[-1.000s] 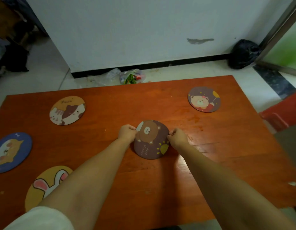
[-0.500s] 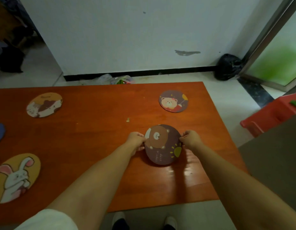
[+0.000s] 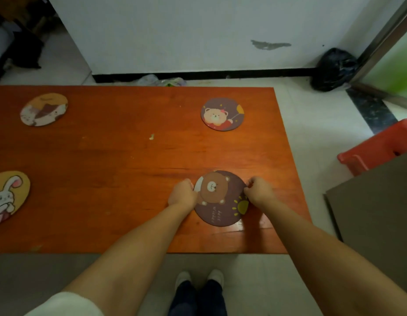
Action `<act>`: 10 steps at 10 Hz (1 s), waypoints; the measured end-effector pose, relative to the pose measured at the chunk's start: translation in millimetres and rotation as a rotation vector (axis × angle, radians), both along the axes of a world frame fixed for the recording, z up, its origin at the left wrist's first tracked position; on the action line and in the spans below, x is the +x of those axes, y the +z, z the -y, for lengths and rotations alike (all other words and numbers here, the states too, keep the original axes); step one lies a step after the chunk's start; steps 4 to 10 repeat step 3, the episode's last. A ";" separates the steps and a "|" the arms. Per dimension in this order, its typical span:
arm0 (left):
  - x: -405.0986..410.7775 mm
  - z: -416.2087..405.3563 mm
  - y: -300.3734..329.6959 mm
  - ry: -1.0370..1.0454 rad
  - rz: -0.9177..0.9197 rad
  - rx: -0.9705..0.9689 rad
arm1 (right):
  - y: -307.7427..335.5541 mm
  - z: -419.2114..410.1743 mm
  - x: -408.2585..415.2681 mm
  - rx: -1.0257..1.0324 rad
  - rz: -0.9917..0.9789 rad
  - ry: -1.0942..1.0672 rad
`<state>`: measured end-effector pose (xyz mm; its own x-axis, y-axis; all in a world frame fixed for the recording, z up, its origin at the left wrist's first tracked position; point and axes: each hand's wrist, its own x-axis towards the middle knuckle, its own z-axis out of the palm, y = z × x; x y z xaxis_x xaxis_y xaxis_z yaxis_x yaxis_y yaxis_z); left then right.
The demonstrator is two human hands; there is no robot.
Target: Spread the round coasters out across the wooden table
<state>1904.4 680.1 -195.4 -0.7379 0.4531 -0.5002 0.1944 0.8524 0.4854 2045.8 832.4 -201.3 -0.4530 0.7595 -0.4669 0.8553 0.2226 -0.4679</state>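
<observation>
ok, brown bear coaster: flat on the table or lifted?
Cannot tell. Both hands pinch the brown bear coaster at its side edges.

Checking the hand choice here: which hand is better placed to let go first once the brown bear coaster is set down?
Neither, by much. The left hand and right hand pinch opposite edges of the brown bear coaster symmetrically.
</observation>
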 end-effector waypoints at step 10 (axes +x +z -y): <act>-13.2 27.3 8.8 -0.051 -0.003 0.150 | 22.4 -10.5 5.4 0.054 -0.162 -0.106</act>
